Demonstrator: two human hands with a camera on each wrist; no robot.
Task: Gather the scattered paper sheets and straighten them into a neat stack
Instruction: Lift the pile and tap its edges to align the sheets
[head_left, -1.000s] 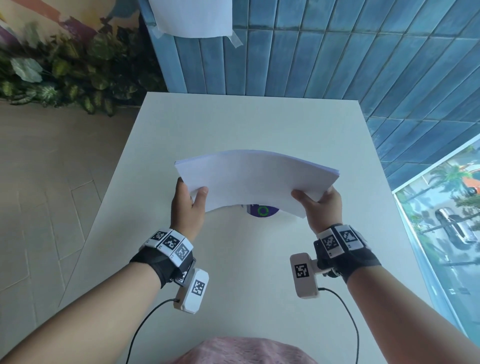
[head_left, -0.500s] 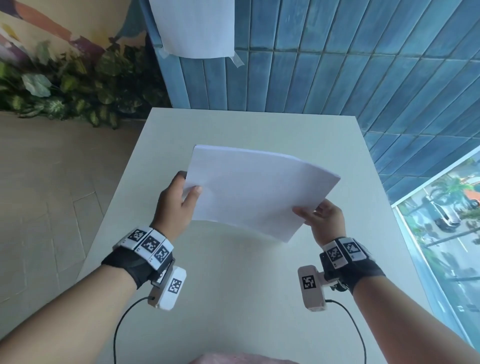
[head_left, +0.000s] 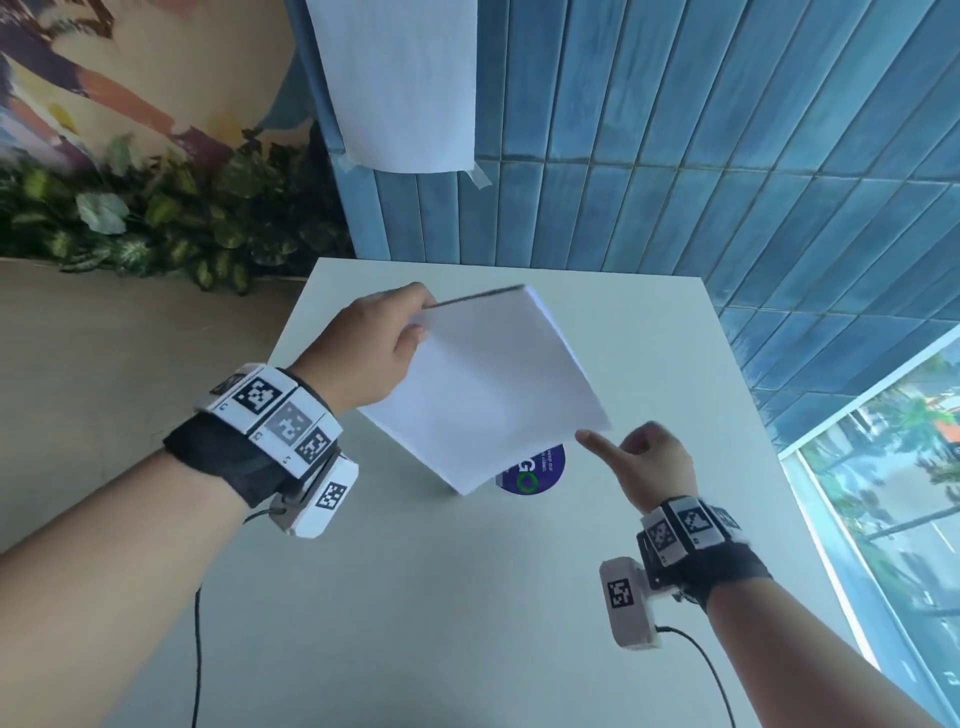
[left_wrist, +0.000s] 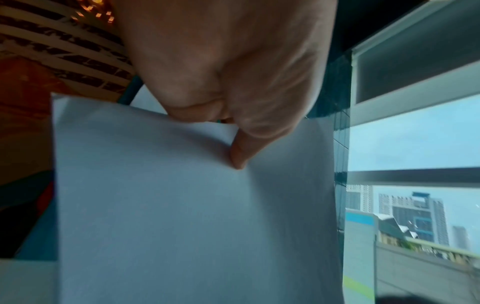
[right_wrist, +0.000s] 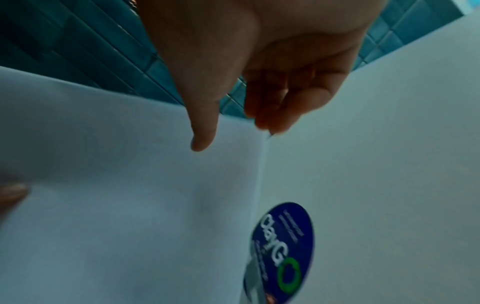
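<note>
— So, where are the paper sheets at this moment?

— Gathered into one white stack, held up above the pale table, tilted so that one corner points down toward the tabletop. Whether that corner touches the surface, I cannot tell. The edges look fairly even along the top and right sides.

— Which hand has them?

— The left hand. It pinches the stack at its upper left corner; from the left wrist view the thumb presses flat on the near face of the paper while the other fingers go behind it.

— And the right hand?

— It holds nothing. It sits just beside the stack's right corner, thumb stretched out toward the paper, the other fingers loosely curled. In the right wrist view the thumb tip lies over the sheet's edge, but contact is not clear because of blur.

— Anything else on the table?

— A round blue sticker with a green ring, partly hidden behind the lower corner of the stack. Behind the table there is a blue tiled wall with a white sheet taped to it, and leafy plants to the left.
</note>
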